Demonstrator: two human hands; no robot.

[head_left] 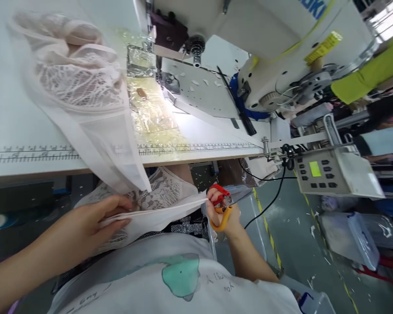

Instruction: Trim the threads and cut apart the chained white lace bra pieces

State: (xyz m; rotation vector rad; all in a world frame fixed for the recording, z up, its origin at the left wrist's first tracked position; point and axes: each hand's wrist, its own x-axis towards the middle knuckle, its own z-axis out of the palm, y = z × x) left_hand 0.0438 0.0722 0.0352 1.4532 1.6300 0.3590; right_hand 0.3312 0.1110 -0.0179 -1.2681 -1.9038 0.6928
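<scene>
Beneath an industrial sewing machine [265, 35], a white table [6, 131] runs from the left to a corner right of centre, a ruler strip [36, 153] lining its near edge; past that corner is the workshop floor [294, 244].

The step in hand looks like drawing a white band [173, 213] straight between the left hand [98, 224] and the right hand [235, 216]. Any cut from here would call for a firm left pinch, freed right fingertips and blades turned to the edge, clear of the lace.

At the table's left, a pale lace garment [81, 83] lies crumpled on the surface, its plain tail hanging over the near edge. Just below that edge, the left forearm slants in from the left, thumb and fingers pinching the band. Next comes a second lace piece [162, 192], which carries the band and lies over the lap, off the near edge; whether it joins the garment above, I cannot tell. Furthest right, the right hand curls around scissors [228, 200] with red and orange handles, fingertips seemingly nipping the band's end, forearm rising from the lower right. How the blades stand is unclear.
</scene>
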